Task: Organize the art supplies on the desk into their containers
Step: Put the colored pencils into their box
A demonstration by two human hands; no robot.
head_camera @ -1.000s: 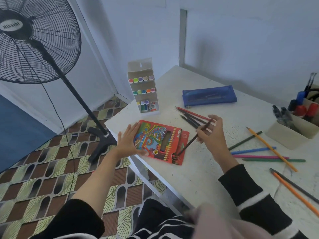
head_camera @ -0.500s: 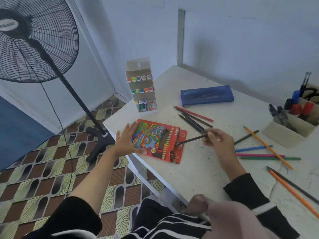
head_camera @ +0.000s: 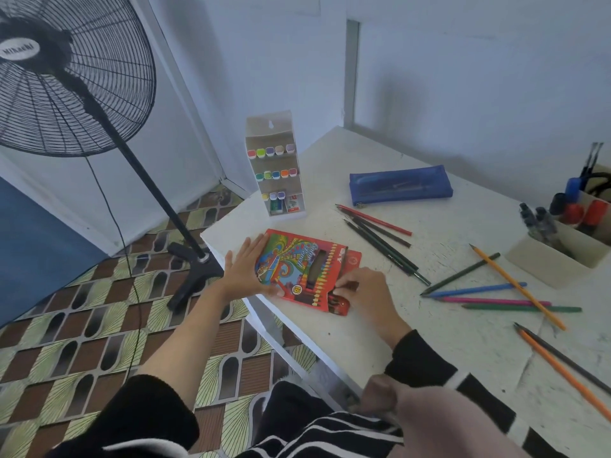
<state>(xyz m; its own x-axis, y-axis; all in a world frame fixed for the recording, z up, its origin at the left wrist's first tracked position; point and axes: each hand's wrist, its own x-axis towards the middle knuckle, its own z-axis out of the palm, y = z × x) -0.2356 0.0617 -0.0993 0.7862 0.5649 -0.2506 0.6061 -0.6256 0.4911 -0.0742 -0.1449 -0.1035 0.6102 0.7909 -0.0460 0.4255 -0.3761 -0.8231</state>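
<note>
Pencil box (head_camera: 297, 269) lay flat near the left front corner of the desk (head_camera: 363, 342), flap end open toward the right. Left hand (head_camera: 246, 269) rested on the box's left end, fingers straight, thumb along the near edge: pressing, not clasping. Right hand (head_camera: 367, 292) sat at the open mouth, fingertips curled against the pencil ends (head_camera: 338, 302) showing there; could not tell whether they pinched one or merely touched. Well apart to the right lay dark pencils (head_camera: 380, 239) below the blue pouch (head_camera: 401, 185), and coloured pencils (head_camera: 496, 300) near the beige holder (head_camera: 555, 259).
</note>
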